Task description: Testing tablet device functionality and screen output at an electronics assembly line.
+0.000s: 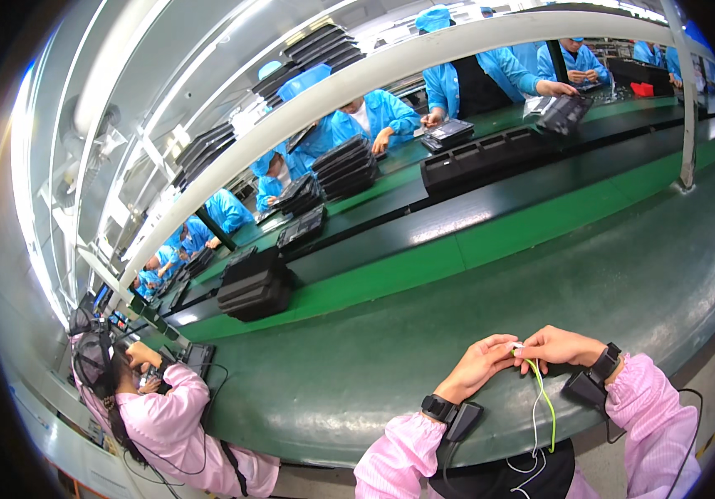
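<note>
Above the near edge of the green bench, my left hand (pixel 488 363) and my right hand (pixel 563 348) meet with their fingertips pinched together. Between them they hold the upper end of a yellow-green cable (pixel 550 407), along with something small and white that is too small to make out. The cable hangs down past the bench edge toward my lap. A thin white cord (pixel 535 416) dangles beside it and curls lower down. Both my wrists carry black straps with dark boxes, and my sleeves are pink.
A green bench top (pixel 357 374) spreads before me. Beyond it runs a conveyor (pixel 490 212) bearing black trays (pixel 474 158) and a black stack (pixel 255 287). A white rail (pixel 374 75) crosses overhead. Co-workers in blue sit opposite; a person in pink (pixel 166 416) works at left.
</note>
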Demonstrator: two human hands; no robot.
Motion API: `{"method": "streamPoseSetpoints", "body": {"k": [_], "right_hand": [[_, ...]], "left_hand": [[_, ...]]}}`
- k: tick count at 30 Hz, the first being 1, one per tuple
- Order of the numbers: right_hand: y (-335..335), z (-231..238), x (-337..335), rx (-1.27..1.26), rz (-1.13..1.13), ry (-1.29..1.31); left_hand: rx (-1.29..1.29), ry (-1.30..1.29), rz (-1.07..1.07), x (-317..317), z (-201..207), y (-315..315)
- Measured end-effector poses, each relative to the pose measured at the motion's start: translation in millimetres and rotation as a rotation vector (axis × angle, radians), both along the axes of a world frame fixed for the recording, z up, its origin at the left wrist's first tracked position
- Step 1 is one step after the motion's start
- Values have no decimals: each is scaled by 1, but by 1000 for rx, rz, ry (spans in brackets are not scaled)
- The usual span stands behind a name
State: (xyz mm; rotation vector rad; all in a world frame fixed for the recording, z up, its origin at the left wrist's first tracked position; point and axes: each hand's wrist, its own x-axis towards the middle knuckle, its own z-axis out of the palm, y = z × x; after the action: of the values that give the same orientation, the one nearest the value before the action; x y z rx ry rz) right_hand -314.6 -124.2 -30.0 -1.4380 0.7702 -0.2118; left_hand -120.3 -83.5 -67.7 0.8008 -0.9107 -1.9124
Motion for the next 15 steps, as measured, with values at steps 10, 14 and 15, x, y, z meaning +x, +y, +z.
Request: {"method": "streamPoseSetpoints", "body": {"k": [10,14,15], "right_hand": [[1,2,0,-6,22,26],[1,3,1,3,9,59],[1,4,1,5,17,30]], "left_hand": [[-2,-11,9,0,2,1],[-6,1,1,-1,2,1],[3,-19,15,-1,2,1]]}}
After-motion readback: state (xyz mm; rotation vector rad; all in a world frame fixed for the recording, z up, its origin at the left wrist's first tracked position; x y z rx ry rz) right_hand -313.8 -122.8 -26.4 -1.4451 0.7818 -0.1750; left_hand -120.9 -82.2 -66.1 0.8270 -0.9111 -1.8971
